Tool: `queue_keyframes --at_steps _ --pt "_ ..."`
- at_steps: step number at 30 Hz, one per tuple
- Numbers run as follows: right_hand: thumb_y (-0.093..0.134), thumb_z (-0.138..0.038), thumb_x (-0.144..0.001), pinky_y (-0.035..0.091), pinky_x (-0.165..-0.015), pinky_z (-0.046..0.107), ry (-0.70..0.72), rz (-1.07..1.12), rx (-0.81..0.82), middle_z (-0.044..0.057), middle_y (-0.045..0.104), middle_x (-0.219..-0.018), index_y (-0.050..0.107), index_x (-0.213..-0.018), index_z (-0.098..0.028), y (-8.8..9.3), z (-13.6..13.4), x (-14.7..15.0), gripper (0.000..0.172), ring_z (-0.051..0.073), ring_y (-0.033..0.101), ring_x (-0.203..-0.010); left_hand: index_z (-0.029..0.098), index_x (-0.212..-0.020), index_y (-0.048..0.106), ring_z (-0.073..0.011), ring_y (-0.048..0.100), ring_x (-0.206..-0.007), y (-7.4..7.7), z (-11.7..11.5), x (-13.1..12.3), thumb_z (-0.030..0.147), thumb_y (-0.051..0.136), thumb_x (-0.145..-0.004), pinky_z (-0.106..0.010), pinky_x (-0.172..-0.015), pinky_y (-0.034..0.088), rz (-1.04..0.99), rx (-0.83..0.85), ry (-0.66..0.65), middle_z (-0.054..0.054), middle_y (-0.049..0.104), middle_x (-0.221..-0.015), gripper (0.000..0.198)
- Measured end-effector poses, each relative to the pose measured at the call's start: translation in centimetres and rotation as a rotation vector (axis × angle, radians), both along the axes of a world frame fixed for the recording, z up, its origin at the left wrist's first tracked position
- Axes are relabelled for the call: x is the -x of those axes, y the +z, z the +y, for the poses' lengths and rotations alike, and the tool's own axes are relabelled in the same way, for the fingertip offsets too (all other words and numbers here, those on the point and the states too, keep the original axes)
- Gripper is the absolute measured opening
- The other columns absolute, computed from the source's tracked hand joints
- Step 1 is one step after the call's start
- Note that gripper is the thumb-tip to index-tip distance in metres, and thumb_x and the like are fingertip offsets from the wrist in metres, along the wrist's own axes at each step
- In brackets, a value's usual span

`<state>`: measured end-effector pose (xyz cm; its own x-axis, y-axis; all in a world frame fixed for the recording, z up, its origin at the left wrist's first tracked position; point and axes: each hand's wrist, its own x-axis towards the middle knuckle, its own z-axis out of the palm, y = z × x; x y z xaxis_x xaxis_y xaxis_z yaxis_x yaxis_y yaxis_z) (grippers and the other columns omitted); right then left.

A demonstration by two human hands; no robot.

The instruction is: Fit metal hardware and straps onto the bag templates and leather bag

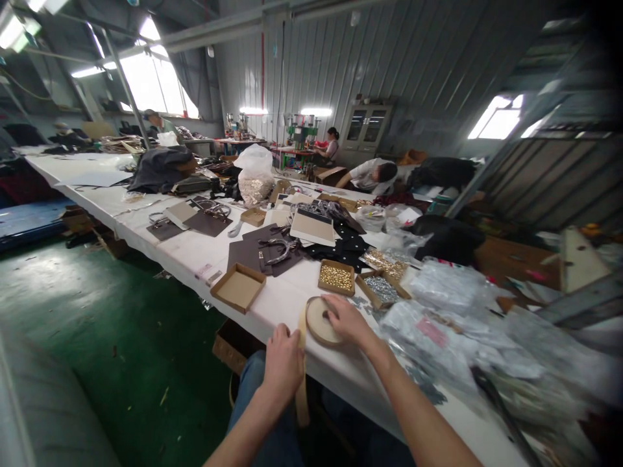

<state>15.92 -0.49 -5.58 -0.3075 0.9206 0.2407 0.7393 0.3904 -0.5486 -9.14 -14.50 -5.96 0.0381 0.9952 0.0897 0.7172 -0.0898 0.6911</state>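
Note:
A wide roll of beige tape [315, 324] lies flat near the front edge of the white-covered table. My right hand [343, 319] grips it from the right, with fingertips at the hole in its middle. From the roll's left side a loose strip [302, 389] runs down past the table edge. My left hand [285, 357] is closed on that strip, thumb on top, just left of the roll. Behind the roll sit a small box of gold-coloured pieces [336, 277] and one of silver-coloured pieces [381, 289]. An open shallow cardboard box [238, 287] stands to the left.
Dark flat pieces with handles [277, 251] and a cream panel [313, 227] lie farther back. Clear plastic bags [438, 324] crowd the right side. A co-worker [374, 175] bends over the table's far side; another person [332, 146] sits near machines. Green floor [146, 337] shows at left.

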Motion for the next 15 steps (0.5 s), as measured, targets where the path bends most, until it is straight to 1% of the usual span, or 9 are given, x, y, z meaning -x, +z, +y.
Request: queue_keyframes --at_steps 1,3,5,7,9,11,12,14,15 --pt "0.063 -0.015 -0.094 0.048 -0.132 0.045 0.039 -0.005 0.013 0.012 0.072 -0.161 0.076 -0.154 -0.022 0.3 0.2 -0.2 0.062 0.029 0.068 -0.148 0.022 -0.125 0.079 -0.04 0.064 -0.135 0.0 0.3 -0.2 0.029 0.065 -0.105 -0.05 -0.12 0.047 -0.034 -0.038 -0.005 -0.02 0.065 -0.143 0.025" --pt "0.063 -0.012 -0.093 0.05 -0.131 0.044 0.091 -0.013 0.035 0.011 0.074 -0.159 0.077 -0.152 -0.024 1.0 0.6 -0.6 0.062 0.028 0.07 -0.146 0.019 -0.136 0.074 -0.0414 0.058 -0.148 0.2 1.8 -0.5 0.035 0.065 -0.107 -0.053 -0.128 0.043 -0.165 -0.072 0.006 -0.023 0.06 -0.157 0.035" --pt "0.063 -0.01 -0.091 0.051 -0.129 0.045 0.123 -0.019 0.052 0.011 0.075 -0.157 0.078 -0.152 -0.025 1.5 1.0 -0.7 0.064 0.028 0.071 -0.144 0.016 -0.154 0.065 -0.0408 0.054 -0.155 0.4 4.1 -1.0 0.043 0.065 -0.109 -0.051 -0.132 0.04 -0.285 -0.063 0.008 -0.025 0.056 -0.165 0.052" --pt "0.061 -0.009 -0.091 0.051 -0.129 0.047 0.151 -0.019 0.062 0.011 0.075 -0.158 0.077 -0.152 -0.024 1.7 1.2 -0.9 0.065 0.028 0.07 -0.145 0.016 -0.162 0.059 -0.0408 0.053 -0.158 0.7 6.4 -1.7 0.046 0.069 -0.107 -0.05 -0.133 0.039 -0.311 -0.058 -0.046 -0.024 0.054 -0.171 0.064" --pt "0.056 -0.008 -0.092 0.05 -0.13 0.049 0.171 -0.012 0.065 0.012 0.074 -0.159 0.077 -0.153 -0.024 1.7 1.2 -1.0 0.066 0.029 0.069 -0.146 0.018 -0.159 0.062 -0.0387 0.06 -0.151 1.0 8.2 -2.6 0.042 0.068 -0.106 -0.047 -0.129 0.044 -0.29 -0.059 -0.13 -0.023 0.059 -0.167 0.058" --pt "0.054 -0.009 -0.092 0.049 -0.132 0.05 0.168 0.005 0.063 0.012 0.074 -0.159 0.077 -0.152 -0.024 1.4 1.2 -1.1 0.066 0.028 0.068 -0.148 0.019 -0.148 0.07 -0.0353 0.067 -0.138 1.0 9.3 -3.6 0.032 0.06 -0.108 -0.044 -0.122 0.05 -0.262 -0.057 -0.198 -0.02 0.069 -0.152 0.043" --pt "0.053 -0.009 -0.093 0.049 -0.132 0.05 0.157 0.015 0.062 0.012 0.074 -0.159 0.078 -0.152 -0.025 1.3 1.2 -1.2 0.066 0.028 0.068 -0.148 0.02 -0.143 0.072 -0.0341 0.069 -0.133 0.8 9.6 -4.0 0.027 0.057 -0.107 -0.043 -0.119 0.051 -0.252 -0.055 -0.213 -0.019 0.072 -0.145 0.039" --pt "0.053 -0.01 -0.094 0.05 -0.131 0.05 0.121 0.031 0.05 0.012 0.074 -0.159 0.078 -0.152 -0.025 1.0 1.3 -1.3 0.066 0.029 0.068 -0.147 0.019 -0.14 0.073 -0.0332 0.07 -0.13 0.0 9.8 -4.6 0.019 0.054 -0.104 -0.042 -0.118 0.051 -0.247 -0.053 -0.188 -0.018 0.074 -0.139 0.041" --pt "0.054 -0.009 -0.094 0.051 -0.13 0.049 0.102 0.034 0.036 0.012 0.074 -0.159 0.078 -0.153 -0.025 0.8 1.4 -1.4 0.066 0.029 0.068 -0.146 0.018 -0.144 0.071 -0.0331 0.07 -0.13 -0.4 9.7 -4.9 0.017 0.054 -0.103 -0.041 -0.117 0.051 -0.256 -0.051 -0.157 -0.019 0.074 -0.14 0.044"
